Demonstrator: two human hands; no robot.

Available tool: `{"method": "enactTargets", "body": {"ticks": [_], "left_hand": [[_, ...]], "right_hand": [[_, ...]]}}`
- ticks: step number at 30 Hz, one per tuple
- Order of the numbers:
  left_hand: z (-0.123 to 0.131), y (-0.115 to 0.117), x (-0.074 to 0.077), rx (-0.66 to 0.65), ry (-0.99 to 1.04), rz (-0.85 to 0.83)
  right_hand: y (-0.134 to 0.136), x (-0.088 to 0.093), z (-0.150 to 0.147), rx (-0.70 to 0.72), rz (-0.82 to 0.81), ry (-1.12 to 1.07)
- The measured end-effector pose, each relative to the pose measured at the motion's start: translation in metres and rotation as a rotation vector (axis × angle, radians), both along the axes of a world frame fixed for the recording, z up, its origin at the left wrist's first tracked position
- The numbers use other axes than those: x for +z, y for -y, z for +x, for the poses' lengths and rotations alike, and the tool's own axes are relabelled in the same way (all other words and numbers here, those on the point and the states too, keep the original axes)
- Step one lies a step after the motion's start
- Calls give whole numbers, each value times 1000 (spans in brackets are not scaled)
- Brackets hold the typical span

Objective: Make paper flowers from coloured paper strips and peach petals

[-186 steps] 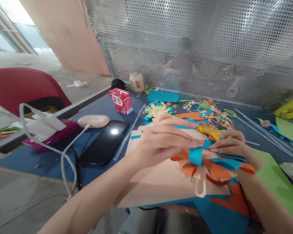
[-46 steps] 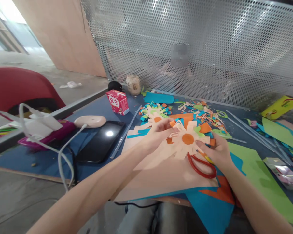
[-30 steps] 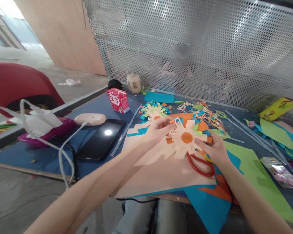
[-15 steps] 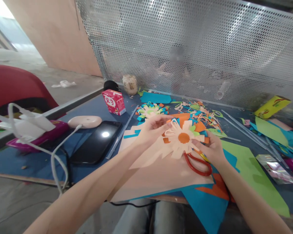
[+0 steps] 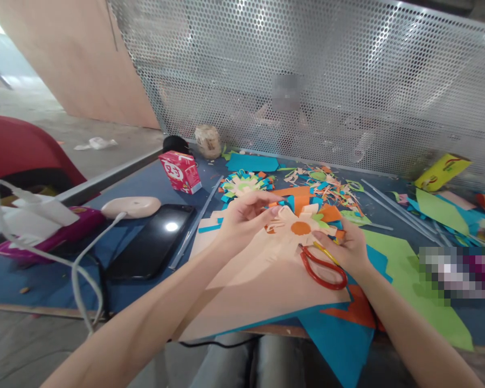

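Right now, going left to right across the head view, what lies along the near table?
In order: white charger block with cable → black flat phone → left hand → peach paper flower with orange centre → right hand → light green paper sheet.

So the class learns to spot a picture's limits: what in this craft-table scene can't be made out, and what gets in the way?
Head view only.
Scissors: blades hidden under the right hand and paper flower; only red handles show.
Item at far right: pixelated patch covers it.
Behind the mesh screen: a blurred block and the perforations hide what is there.
Red carton: print too small to read.
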State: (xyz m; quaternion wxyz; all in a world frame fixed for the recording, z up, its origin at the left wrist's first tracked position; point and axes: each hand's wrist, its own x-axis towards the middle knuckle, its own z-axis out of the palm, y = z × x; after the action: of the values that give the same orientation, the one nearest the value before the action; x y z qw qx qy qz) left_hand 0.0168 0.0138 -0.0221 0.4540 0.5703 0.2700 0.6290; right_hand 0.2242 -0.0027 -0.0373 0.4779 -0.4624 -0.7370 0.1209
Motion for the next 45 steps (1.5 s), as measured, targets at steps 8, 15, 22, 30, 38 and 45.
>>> {"method": "enactTargets", "body": {"ticks": [8, 15, 22, 30, 38, 45], "left_hand": [[-9, 7, -5, -21, -207, 189], [-18, 17, 0, -192, -237, 429], [-20, 24, 12, -268, -466, 446], [-15, 26, 17, -221, -654, 471], [-17, 22, 9, -273, -699, 299], [-15, 21, 9, -349, -728, 309]], "right_hand": [[-1, -6, 5, -47, 98, 26], [-7, -2, 12, 323, 468, -52], [0, 8, 14, 244, 619, 65], [0, 8, 14, 262, 678, 99], [1, 10, 14, 281, 694, 147], [0, 6, 16, 298, 695, 158]]}}
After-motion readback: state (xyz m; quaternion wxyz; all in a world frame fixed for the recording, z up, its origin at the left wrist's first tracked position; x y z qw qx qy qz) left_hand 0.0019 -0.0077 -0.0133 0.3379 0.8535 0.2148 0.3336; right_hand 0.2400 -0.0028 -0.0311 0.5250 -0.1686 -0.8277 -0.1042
